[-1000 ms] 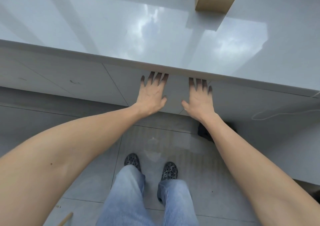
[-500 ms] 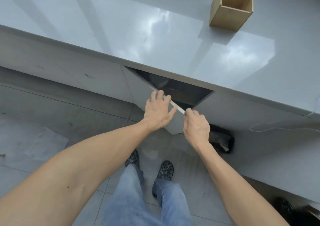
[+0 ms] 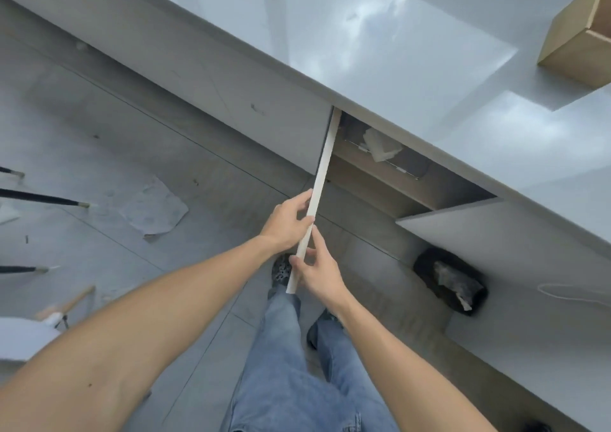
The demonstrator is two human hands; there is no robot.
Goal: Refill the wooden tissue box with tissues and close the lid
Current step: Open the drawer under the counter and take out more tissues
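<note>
Big glossy grey counter (image 3: 380, 41) runs across the shot, with the wooden tissue box (image 3: 577, 43) sitting up at its far right corner, well apart from both hands. Underneath, 1 cabinet door (image 3: 320, 180) is swung wide open, left hand (image 3: 287, 223) and right hand (image 3: 315, 271) both gripping its edge. Inside the cabinet there's a small crumpled white tissue pack (image 3: 380, 145) on the shelf.

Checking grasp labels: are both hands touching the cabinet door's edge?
Touching. The head view shows the left hand wrapped on the door edge, and the right hand pinching it lower down, with no gap.
</note>
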